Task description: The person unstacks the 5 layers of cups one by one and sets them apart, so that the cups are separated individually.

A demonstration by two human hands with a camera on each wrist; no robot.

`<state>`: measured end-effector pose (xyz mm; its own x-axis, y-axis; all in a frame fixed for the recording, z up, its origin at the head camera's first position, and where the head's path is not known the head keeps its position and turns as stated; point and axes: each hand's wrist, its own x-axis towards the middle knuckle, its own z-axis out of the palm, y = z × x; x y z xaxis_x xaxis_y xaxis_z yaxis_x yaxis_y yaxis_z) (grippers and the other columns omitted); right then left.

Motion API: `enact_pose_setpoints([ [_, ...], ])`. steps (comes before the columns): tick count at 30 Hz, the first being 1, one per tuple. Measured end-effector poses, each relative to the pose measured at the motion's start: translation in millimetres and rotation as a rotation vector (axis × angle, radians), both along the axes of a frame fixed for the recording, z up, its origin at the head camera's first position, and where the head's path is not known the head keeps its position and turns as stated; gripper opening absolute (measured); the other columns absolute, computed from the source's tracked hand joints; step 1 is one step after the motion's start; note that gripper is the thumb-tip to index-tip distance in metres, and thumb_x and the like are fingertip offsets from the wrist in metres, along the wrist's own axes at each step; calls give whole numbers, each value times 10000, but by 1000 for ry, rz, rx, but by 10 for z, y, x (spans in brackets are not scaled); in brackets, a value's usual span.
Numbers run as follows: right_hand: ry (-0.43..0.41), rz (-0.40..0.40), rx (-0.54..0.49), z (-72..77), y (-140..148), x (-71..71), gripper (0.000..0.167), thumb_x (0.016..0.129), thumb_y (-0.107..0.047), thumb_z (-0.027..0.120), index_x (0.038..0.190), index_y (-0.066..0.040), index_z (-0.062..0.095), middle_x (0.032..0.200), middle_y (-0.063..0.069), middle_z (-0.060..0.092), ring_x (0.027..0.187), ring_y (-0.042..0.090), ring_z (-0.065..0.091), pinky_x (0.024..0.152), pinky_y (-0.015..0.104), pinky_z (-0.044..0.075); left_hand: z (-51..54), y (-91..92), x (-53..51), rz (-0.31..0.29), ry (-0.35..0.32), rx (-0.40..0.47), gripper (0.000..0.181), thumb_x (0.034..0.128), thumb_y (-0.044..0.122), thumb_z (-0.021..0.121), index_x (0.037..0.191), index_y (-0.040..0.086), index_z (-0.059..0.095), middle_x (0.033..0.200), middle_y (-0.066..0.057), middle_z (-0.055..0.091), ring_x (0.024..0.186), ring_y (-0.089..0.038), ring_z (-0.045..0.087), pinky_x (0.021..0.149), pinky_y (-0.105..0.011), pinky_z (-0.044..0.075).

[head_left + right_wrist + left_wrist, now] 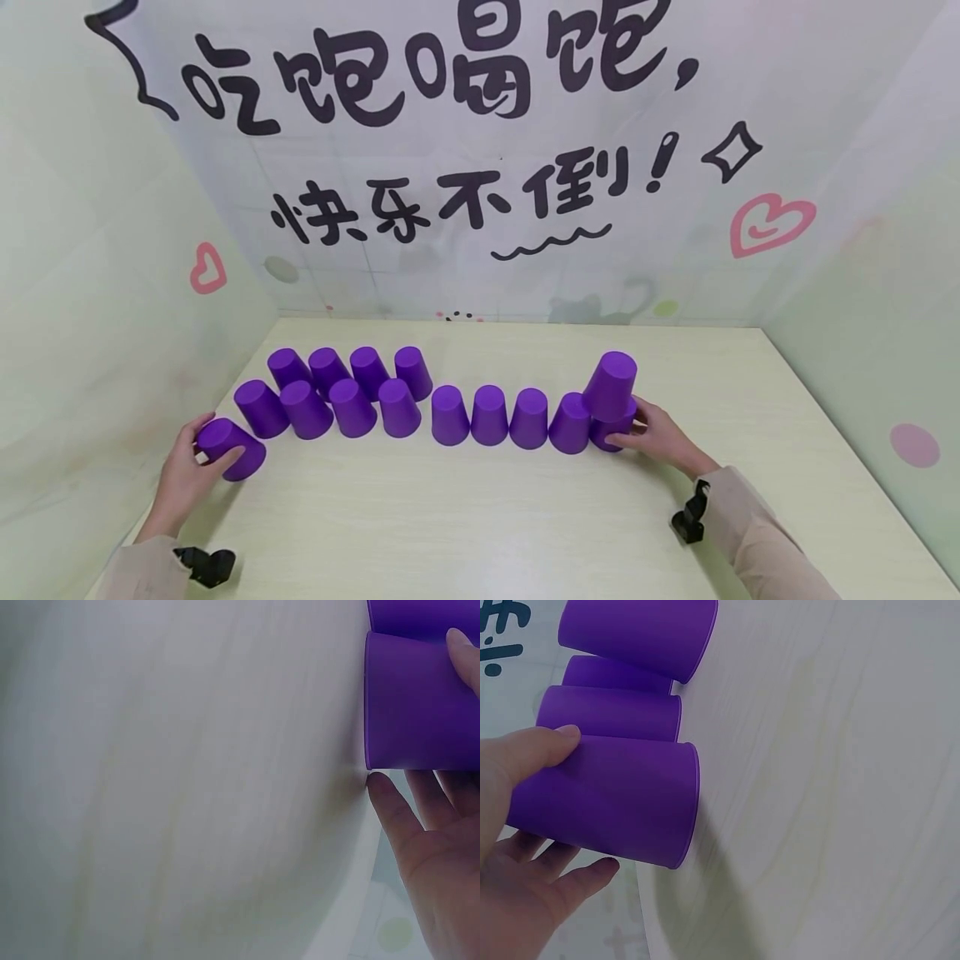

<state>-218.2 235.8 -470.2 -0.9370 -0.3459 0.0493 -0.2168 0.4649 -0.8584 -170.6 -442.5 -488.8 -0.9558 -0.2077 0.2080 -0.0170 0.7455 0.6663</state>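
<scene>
Gripping cups (225, 435) below "快乐不倒!" lettering (476, 204)

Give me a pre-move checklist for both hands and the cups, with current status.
1. Left hand has the leftmost cup: ok, thumb and fingers on opposite sides.
2. Right hand has the rightmost lower cup: ok, thumb across its near side.
3. Upper cup fully seated: cannot tell; it is stacked at the right end, its base contact partly hidden.
4. Leftmost cup flat on the table: cannot tell.
5. Leftmost cup level with its neighbouring cup: not ok, it sits closer to the person.
6. Four back cups mouth down: ok.
</scene>
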Motion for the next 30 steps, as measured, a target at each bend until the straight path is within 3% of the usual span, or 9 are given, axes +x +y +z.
enact_pose_setpoints([
  [1,0,0,-1,-1,1,-1,652,728,-201,731,1261,0,413,1128,193,535,983,326,535,774,317,482,36,33,17,12,-7,-11,836,797,400,624,1421,130,138,1239,-265,383,997,-380,429,626,-164,414],
  [6,1,1,2,-9,2,-8,648,729,-202,730,1259,-3,416,1130,189,536,988,321,533,781,303,480,304,211,114,-13,-18,82,818,822,290,629,1420,86,110,1287,-292,326,1117,-415,354,882,-419,402],
  [9,2,1,7,-9,0,-8,647,728,-206,731,1257,-4,419,1129,184,538,990,316,532,786,297,478,179,37,16,-33,55,47,796,814,284,640,1424,194,137,1365,-155,325,1233,-228,314,994,-294,310],
  [12,-4,1,8,-2,-2,-5,649,730,-208,730,1260,-5,416,1134,184,534,994,316,528,792,298,475,378,118,19,-64,107,34,765,829,250,626,1422,174,149,1390,-156,297,1291,-195,237,1044,-337,238],
  [13,-7,0,9,1,-3,-5,651,731,-209,729,1263,-6,413,1136,185,532,994,317,528,793,303,475,419,147,14,-64,133,22,751,830,254,624,1419,201,161,1397,-106,303,1292,-121,226,1048,-259,219],
  [16,-14,-2,9,7,-1,-4,657,732,-208,728,1268,-6,407,1141,190,529,995,323,525,798,324,473,902,519,102,-103,136,66,723,845,179,605,1413,93,166,1379,-224,280,1294,-283,201,1026,-503,183],
  [20,-19,-7,15,6,0,-4,667,730,-215,729,1273,-8,402,1145,192,526,998,326,524,805,351,467,1151,791,28,-156,162,61,718,839,188,615,1410,110,187,1365,-234,297,1264,-342,230,1003,-532,194],
  [24,-21,-9,15,3,-2,-5,663,730,-220,729,1270,-11,406,1144,188,527,995,319,524,805,347,465,1312,1100,-79,-220,201,47,692,821,182,640,1387,92,252,1339,-193,354,1228,-329,295,1003,-477,247],
  [30,-18,0,-1,6,11,-2,657,732,-201,728,1271,-8,407,1144,186,527,994,307,526,793,298,476,1429,1555,-325,-377,263,51,650,797,126,663,1341,31,321,1318,-161,391,1199,-333,339,972,-494,292],
])
